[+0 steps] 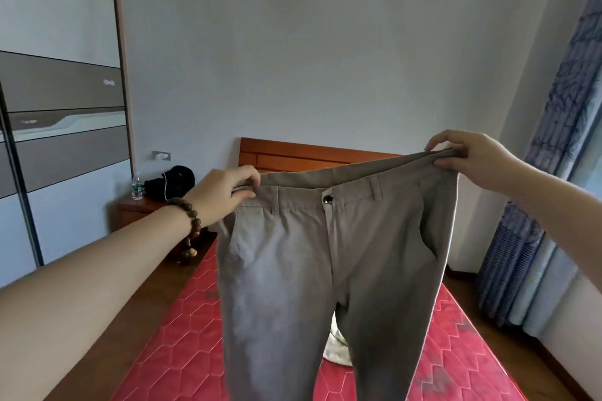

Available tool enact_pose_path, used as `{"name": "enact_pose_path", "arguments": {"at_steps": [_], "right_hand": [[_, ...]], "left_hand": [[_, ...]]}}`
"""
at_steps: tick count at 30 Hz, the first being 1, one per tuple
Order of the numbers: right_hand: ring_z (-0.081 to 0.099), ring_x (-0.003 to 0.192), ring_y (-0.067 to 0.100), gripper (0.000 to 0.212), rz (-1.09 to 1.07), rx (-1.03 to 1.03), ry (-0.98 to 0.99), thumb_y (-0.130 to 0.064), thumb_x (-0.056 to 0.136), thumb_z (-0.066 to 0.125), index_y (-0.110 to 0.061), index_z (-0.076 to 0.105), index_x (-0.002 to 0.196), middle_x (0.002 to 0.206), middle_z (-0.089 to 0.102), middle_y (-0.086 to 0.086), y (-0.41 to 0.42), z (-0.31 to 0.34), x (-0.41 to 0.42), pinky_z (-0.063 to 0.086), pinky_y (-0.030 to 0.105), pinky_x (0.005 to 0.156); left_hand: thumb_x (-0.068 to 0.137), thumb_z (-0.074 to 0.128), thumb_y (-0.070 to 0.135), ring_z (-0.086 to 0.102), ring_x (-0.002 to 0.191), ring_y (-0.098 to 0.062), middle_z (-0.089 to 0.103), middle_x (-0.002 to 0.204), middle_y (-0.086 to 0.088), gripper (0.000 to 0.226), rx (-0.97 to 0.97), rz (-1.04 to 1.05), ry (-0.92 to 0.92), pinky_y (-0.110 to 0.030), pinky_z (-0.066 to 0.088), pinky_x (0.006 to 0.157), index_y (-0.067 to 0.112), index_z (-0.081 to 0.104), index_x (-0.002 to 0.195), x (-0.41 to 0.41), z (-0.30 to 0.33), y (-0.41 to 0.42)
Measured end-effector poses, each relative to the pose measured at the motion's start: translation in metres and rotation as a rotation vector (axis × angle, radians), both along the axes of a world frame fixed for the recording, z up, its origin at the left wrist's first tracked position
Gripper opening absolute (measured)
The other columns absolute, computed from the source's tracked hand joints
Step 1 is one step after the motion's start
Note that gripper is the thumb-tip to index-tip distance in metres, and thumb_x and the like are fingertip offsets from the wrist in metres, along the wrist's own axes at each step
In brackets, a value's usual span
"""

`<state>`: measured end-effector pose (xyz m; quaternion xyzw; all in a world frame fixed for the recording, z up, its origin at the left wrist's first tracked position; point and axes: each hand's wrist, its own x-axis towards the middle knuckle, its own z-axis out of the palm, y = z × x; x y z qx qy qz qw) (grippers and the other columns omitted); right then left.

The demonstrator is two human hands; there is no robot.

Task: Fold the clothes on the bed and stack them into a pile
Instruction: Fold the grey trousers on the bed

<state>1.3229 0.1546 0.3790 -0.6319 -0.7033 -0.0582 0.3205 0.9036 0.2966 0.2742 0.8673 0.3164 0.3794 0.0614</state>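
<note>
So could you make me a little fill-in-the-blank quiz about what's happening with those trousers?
1. Both hands hold the grey trousers up by the ____.
2. The left hand has a bead ____ on its wrist.
3. The mattress below is coloured ____.
4. A water ____ stands on the nightstand.

Missing words: waistband; bracelet; red; bottle

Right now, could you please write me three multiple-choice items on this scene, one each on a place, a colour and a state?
1. Where does the water bottle stand?
A. on the nightstand
B. on the mattress
C. on the floor

2. What colour is the mattress?
A. blue
B. red
C. white

3. How are the trousers held?
A. folded flat
B. by one hand
C. by the waistband, both hands

Key: 1 A, it stands beside dark clothing there. 2 B, red quilting shows. 3 C, left hand and right hand pinch the waistband.
</note>
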Motion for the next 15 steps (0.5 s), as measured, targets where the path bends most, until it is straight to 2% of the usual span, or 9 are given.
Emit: {"name": "enact_pose_path", "arguments": {"at_steps": [2,3,6,10,13,15], "right_hand": [[0.064,0.085,0.023,0.038,0.053,-0.058,0.008,-0.001,0.086,0.067,-0.038,0.068,0.095,0.09,0.072,0.002,-0.003,0.001,0.003,0.049,0.031,0.083],[0.066,0.091,0.018,0.041,0.079,-0.088,0.022,0.0,0.087,0.066,-0.039,0.069,0.098,0.095,0.073,-0.005,-0.005,0.001,0.004,0.05,0.03,0.087],[0.062,0.099,-0.009,0.054,0.151,-0.151,0.104,0.003,0.089,0.063,-0.049,0.069,0.103,0.103,0.069,-0.028,-0.009,-0.001,0.005,0.046,0.006,0.086],[0.063,0.102,-0.005,0.053,0.214,-0.279,0.133,0.001,0.09,0.062,-0.05,0.072,0.102,0.109,0.071,-0.019,-0.015,-0.003,0.016,0.045,0.005,0.083],[0.065,0.099,0.0,0.044,0.19,-0.307,0.097,-0.004,0.09,0.064,-0.046,0.074,0.099,0.105,0.072,-0.015,-0.015,-0.004,0.022,0.048,0.008,0.082],[0.066,0.092,0.002,0.041,0.179,-0.33,0.073,-0.005,0.088,0.065,-0.044,0.074,0.093,0.098,0.073,-0.013,-0.015,-0.004,0.025,0.05,0.013,0.079]], "left_hand": [[0.082,0.075,0.023,0.058,0.088,0.014,0.067,0.092,0.018,0.02,-0.072,0.007,0.031,-0.016,0.043,0.08,0.037,0.061,0.083,-0.005,0.006,0.006],[0.078,0.078,0.028,0.056,0.089,0.017,0.066,0.091,0.02,0.02,-0.11,0.006,0.043,-0.015,0.04,0.079,0.038,0.061,0.08,-0.006,0.008,0.008],[0.066,0.085,0.038,0.056,0.094,0.014,0.065,0.094,0.023,0.03,-0.226,-0.043,0.072,-0.015,0.039,0.082,0.037,0.061,0.084,-0.01,0.015,0.015],[0.067,0.088,0.03,0.057,0.107,0.002,0.062,0.103,0.024,0.043,-0.346,-0.133,0.181,-0.022,0.042,0.095,0.04,0.058,0.096,-0.015,0.021,0.02],[0.07,0.086,0.024,0.057,0.108,-0.001,0.062,0.107,0.022,0.044,-0.351,-0.13,0.215,-0.025,0.043,0.096,0.042,0.058,0.098,-0.017,0.023,0.023],[0.07,0.086,0.025,0.058,0.104,-0.002,0.062,0.103,0.021,0.041,-0.307,-0.11,0.217,-0.027,0.045,0.094,0.043,0.058,0.094,-0.015,0.024,0.022]]}}
